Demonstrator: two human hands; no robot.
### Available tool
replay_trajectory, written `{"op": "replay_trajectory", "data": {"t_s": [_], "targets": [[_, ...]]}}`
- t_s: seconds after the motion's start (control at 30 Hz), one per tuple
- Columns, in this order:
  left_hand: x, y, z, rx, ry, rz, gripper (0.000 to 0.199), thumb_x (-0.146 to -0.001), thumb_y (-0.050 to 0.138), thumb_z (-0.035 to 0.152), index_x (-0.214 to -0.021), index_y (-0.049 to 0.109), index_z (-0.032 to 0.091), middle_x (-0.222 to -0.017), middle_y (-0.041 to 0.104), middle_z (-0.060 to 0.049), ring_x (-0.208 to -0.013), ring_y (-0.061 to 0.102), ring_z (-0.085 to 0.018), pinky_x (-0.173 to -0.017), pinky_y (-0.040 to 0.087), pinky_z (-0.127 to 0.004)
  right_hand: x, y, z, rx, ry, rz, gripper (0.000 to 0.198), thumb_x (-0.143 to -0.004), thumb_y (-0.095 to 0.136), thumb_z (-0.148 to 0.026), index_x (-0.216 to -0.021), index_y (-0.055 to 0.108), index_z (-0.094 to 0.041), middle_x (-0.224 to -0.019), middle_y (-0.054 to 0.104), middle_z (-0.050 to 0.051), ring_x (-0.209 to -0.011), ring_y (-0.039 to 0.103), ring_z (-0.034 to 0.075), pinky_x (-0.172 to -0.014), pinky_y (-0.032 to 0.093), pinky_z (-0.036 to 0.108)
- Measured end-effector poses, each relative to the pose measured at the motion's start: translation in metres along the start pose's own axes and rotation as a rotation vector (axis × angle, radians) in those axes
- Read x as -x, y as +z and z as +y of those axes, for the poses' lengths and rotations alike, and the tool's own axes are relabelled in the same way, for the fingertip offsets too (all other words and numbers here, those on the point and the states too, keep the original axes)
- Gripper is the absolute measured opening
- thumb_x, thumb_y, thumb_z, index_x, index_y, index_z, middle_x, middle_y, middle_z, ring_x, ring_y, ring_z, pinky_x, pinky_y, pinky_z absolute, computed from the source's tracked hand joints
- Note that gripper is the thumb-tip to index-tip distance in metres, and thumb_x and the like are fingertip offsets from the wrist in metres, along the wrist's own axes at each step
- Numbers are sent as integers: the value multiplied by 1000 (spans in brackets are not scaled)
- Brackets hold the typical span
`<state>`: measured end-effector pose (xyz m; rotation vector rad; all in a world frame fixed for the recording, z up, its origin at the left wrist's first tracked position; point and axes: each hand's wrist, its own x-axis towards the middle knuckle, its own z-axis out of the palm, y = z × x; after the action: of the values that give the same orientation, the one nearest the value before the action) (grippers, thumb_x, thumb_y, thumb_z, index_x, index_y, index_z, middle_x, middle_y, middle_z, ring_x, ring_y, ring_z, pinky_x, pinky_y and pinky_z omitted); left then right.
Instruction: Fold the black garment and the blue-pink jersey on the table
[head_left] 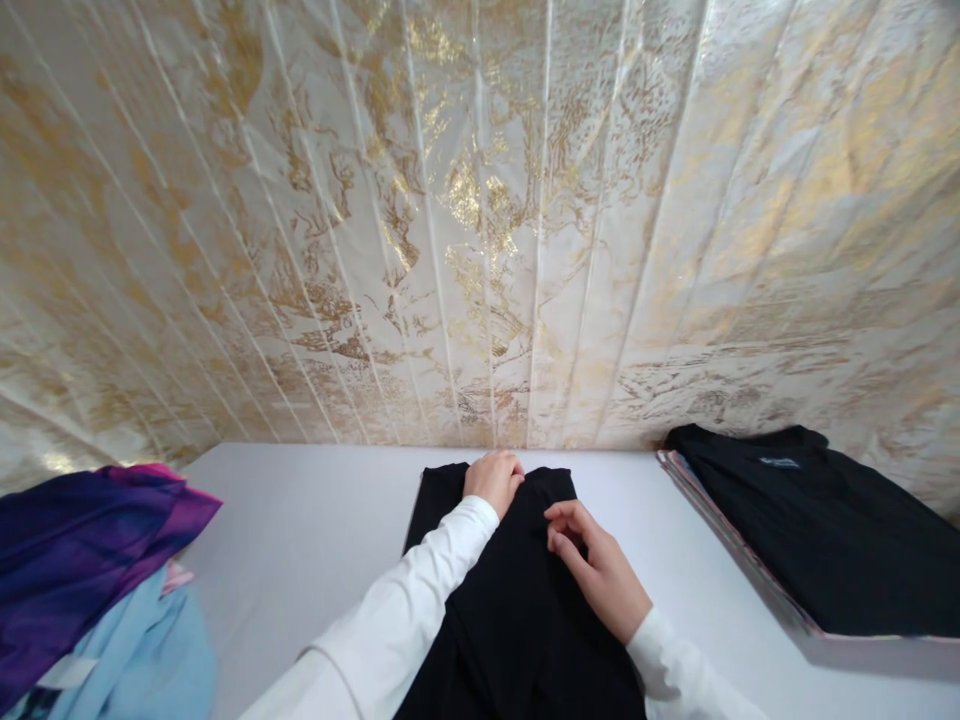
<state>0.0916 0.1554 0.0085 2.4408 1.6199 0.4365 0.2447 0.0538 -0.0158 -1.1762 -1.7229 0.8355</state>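
Note:
A black garment, partly folded into a long shape, lies on the white table in front of me. My left hand is at its far edge, back of the hand up, fingers bent and closed on the cloth; the fingertips are mostly hidden. Over the garment's right side is my right hand, with fingers curved and a gap between thumb and forefinger. Nothing shows between them. Whether its fingertips touch the cloth I cannot tell. Both forearms wear white sleeves, and the left one crosses over the garment.
On the right stands a stack of folded clothes with a black T-shirt on top. A loose heap on the left holds a purple garment and a light blue one. Behind the white table hangs a white-and-gold patterned curtain.

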Motion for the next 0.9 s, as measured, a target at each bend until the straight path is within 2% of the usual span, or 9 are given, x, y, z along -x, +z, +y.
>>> {"op": "replay_trajectory", "data": {"t_s": [0.27,0.4,0.5,0.7,0.8,0.9], "targets": [[5,-16,-20,37,-158,33,21,-93,53,31,-107,58,16,-106,61,-6,-91,61,-18,-81,51,-39,0,1,0,18,-11,23,14,-89,42,-29,-101,46,-23,-76,56,-2,-71,56,16,-69,43,29],[6,-22,-22,48,-94,1,21,-93,53,31,-106,59,16,-107,60,-6,-93,60,-19,-82,50,-39,-1,1,0,23,-12,21,14,-89,42,-29,-101,46,-24,-76,56,-1,-72,57,17,-70,43,29],[3,-20,-8,41,-44,-49,21,-92,54,31,-106,59,16,-110,60,-7,-95,59,-19,-83,50,-40,-1,2,0,35,-6,16,13,-89,42,-29,-101,46,-24,-76,56,-1,-73,57,17,-70,43,30],[-7,-8,18,-51,-55,-84,22,-92,55,31,-109,58,17,-112,59,-7,-97,59,-20,-83,50,-40,0,1,0,45,-10,6,14,-89,41,-27,-101,46,-23,-76,56,-2,-72,57,17,-70,43,29],[-7,-6,14,-82,-39,-55,23,-92,55,31,-110,58,16,-114,58,-8,-99,58,-21,-85,49,-41,0,1,0,48,-15,-1,15,-88,41,-26,-102,45,-23,-76,56,-2,-72,57,16,-70,43,29],[-4,-11,-2,-102,-84,-13,23,-92,54,31,-110,58,16,-113,58,-7,-98,59,-20,-85,49,-41,-1,1,0,55,-10,3,15,-88,41,-26,-102,45,-23,-76,56,-2,-72,57,16,-69,43,29]]}}
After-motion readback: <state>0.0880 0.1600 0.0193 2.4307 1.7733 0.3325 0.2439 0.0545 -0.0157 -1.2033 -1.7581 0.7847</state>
